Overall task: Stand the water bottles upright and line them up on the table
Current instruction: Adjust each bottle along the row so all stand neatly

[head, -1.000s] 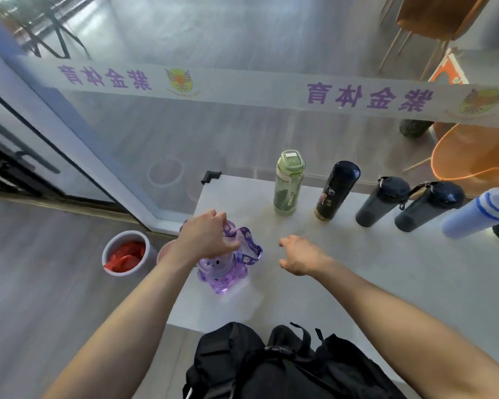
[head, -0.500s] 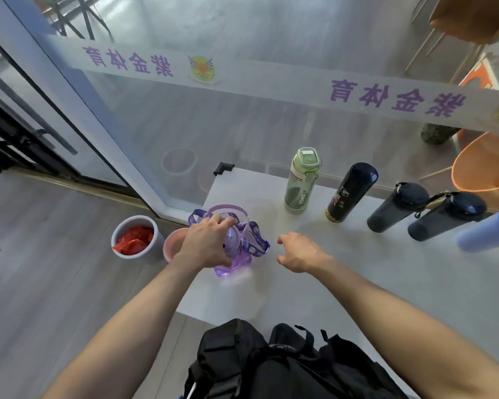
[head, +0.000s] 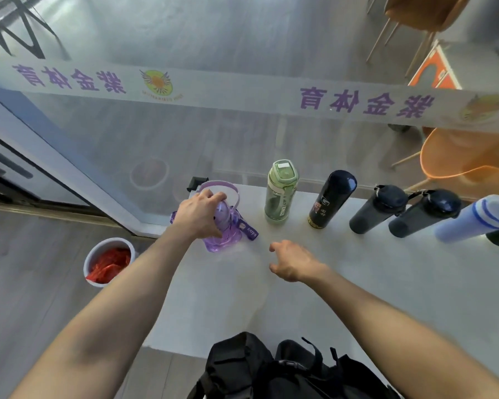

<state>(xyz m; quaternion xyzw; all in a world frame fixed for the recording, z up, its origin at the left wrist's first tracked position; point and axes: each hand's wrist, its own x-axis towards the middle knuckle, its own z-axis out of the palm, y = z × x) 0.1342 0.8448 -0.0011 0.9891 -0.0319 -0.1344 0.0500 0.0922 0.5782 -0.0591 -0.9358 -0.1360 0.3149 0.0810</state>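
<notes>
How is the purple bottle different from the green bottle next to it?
The purple bottle is squat with a hoop handle and a strap; the green bottle is taller and slimmer with a flat lid. The left hand grips the purple bottle; nothing touches the green bottle. Both are see-through and stand on the white table.

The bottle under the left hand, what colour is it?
Translucent purple bottle, with a purple strap, in the head view.

You see the purple bottle standing upright at the left end of the row, beside the green bottle. Then come the black bottle, two dark bottles and a blue-striped bottle, all upright.
</notes>
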